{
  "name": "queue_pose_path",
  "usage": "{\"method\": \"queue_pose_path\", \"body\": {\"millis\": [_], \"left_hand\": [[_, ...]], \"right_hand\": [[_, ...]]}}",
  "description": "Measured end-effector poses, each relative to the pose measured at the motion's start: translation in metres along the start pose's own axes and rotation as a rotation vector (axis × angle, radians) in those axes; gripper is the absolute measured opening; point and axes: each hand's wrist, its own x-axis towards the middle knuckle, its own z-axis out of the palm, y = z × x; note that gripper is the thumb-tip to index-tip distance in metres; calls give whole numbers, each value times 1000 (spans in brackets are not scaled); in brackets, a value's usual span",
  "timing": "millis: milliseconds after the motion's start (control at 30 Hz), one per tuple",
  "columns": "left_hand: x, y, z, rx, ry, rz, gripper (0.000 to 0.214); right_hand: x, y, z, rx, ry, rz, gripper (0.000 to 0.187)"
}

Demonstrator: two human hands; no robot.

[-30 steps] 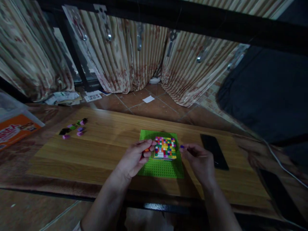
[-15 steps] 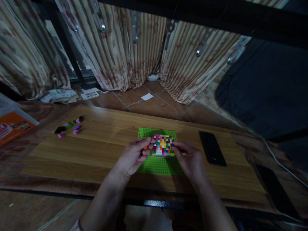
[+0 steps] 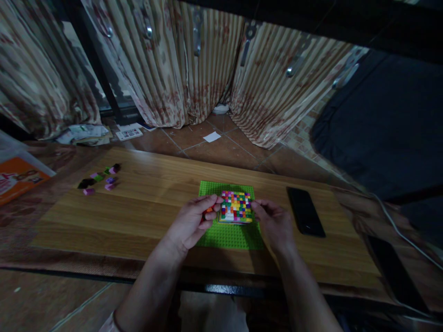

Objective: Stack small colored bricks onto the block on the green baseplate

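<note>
A block of many-coloured toy bricks (image 3: 236, 207) stands on a green studded baseplate (image 3: 228, 240). My left hand (image 3: 197, 216) is at its left side, fingers curled around some orange-red toy bricks (image 3: 208, 210); the thumb and fingertip are close to the block's upper left corner. On the other side my right hand (image 3: 273, 221) is closed in a pinch, its fingertips just beside the block's right edge. Whatever sits in that pinch, if anything, is too small to make out.
Several loose pink, purple, green and black bricks (image 3: 110, 180) lie on the wooden table (image 3: 148, 198) at left. A black phone (image 3: 305, 211) lies to the right, with another dark flat device (image 3: 396, 272) beyond. An orange-labelled plastic box (image 3: 24, 175) stands at far left.
My right hand has drawn back slightly to the right from the block's edge. My left hand keeps its grip on the orange-red bricks. The whole view has shifted slightly.
</note>
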Motion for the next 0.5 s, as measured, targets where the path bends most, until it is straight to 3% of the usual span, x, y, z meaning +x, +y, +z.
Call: {"method": "queue_pose_path", "body": {"millis": [133, 500], "left_hand": [[1, -1, -1, -4, 5, 3, 13], [2, -4, -1, 0, 13, 7, 15]], "right_hand": [[1, 2, 5, 81, -15, 87, 29], [2, 1, 5, 95, 0, 108, 29]]}}
